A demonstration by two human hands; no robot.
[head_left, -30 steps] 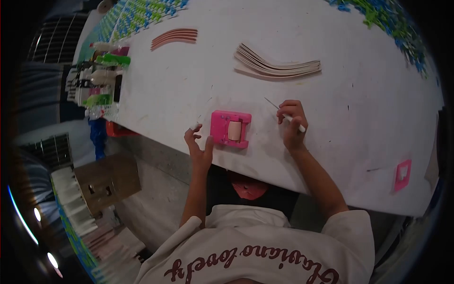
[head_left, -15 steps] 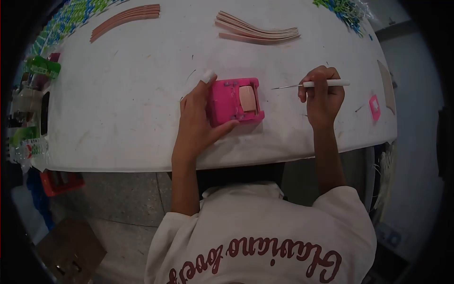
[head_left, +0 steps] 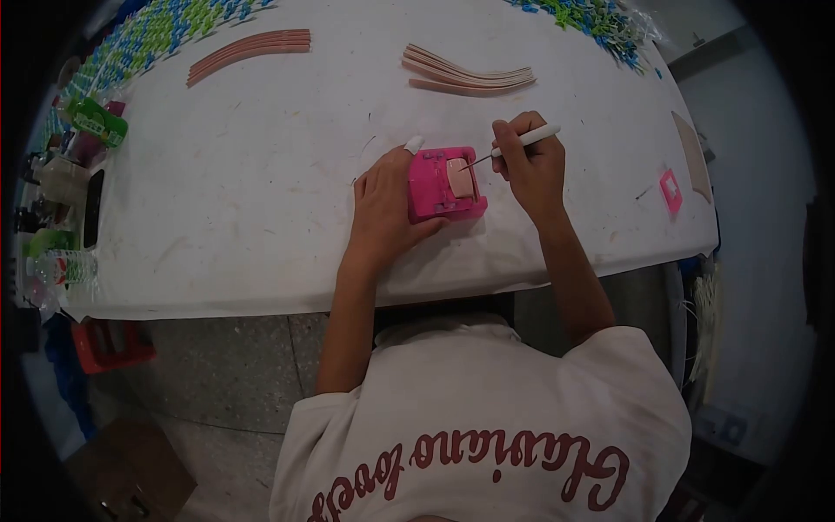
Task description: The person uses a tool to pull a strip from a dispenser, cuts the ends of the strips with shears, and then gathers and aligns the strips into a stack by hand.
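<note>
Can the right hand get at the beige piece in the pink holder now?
Probably yes: the right hand points a thin tool at the beige piece, and the left hand, holding the pink holder opposite, leaves the way free.

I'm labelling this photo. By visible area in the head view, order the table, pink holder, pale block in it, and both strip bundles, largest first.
1. White table
2. Pink holder
3. Left bundle, right bundle: too alike to rank
4. Pale block

At centre, the holder (head_left: 426,187) is showing smooth plastic; the tool (head_left: 539,134) is pairing smooth plastic with thin metal. The worktop (head_left: 261,191) is looking matt; at bottom, the shirt (head_left: 487,391) is showing matt cloth.
</note>
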